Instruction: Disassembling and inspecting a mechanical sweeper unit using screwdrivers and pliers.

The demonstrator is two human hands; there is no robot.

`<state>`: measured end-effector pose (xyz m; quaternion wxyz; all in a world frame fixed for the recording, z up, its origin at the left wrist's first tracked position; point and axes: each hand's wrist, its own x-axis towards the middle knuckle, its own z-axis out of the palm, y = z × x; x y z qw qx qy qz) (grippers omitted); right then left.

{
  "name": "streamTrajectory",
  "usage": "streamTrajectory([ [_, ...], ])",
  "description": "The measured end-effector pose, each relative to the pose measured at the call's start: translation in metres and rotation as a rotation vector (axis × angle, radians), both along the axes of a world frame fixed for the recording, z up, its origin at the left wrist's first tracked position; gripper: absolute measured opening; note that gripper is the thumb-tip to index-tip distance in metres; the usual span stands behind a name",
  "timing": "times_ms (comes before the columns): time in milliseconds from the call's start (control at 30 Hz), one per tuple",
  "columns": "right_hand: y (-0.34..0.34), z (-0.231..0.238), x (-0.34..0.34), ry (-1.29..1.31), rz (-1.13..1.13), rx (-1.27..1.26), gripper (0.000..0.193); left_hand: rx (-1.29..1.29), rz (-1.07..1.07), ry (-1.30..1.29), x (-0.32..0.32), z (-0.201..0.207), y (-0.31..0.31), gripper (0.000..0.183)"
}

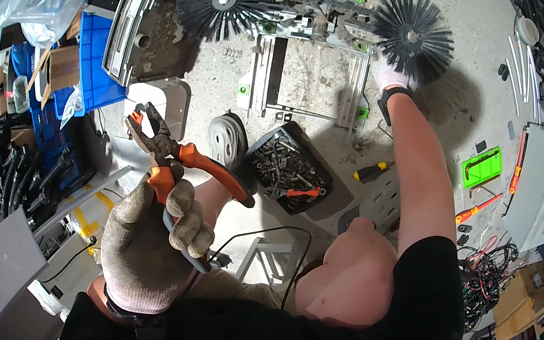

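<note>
My left hand [146, 250], in a dirty knit glove, is raised at the left and closed around orange-and-black handled pliers [212, 169]. The pliers' jaws point up and away, and their handles are spread apart. My right arm reaches far forward. Its gloved right hand [388, 76] is at the near-left edge of the right round black brush [413, 36], with the fingers hidden by bristles. A second round brush [225, 0] sits at the other end of the metal frame [358, 88], which lies on the floor.
A black bin [312, 204] full of screws and small parts stands between my legs. A yellow-black screwdriver [371, 171] lies right of it. Farther right are a green hex-key case [481, 167] and tangled wires [489, 280]. A blue crate [100, 60] and black hoses [21, 178] are left.
</note>
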<state>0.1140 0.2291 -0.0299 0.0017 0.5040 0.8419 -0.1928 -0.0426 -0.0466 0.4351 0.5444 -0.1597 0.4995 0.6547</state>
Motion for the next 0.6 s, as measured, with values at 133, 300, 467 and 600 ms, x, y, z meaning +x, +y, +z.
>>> streamTrajectory([
  [133,-0.010,0.008,0.000,-0.029,-0.032,0.052,0.034,-0.015,0.013,0.001,0.000,-0.001,0.002,0.025],
  [300,-0.008,0.023,-0.004,-0.026,0.014,0.065,0.033,0.024,-0.008,0.003,-0.003,-0.004,-0.001,0.028],
  [467,-0.009,0.006,0.002,-0.022,0.035,0.052,0.032,0.049,-0.020,0.000,-0.003,-0.003,0.001,0.029],
  [600,-0.007,-0.002,0.003,0.047,-0.003,0.267,0.031,0.029,0.011,-0.018,-0.001,-0.002,0.002,0.031],
])
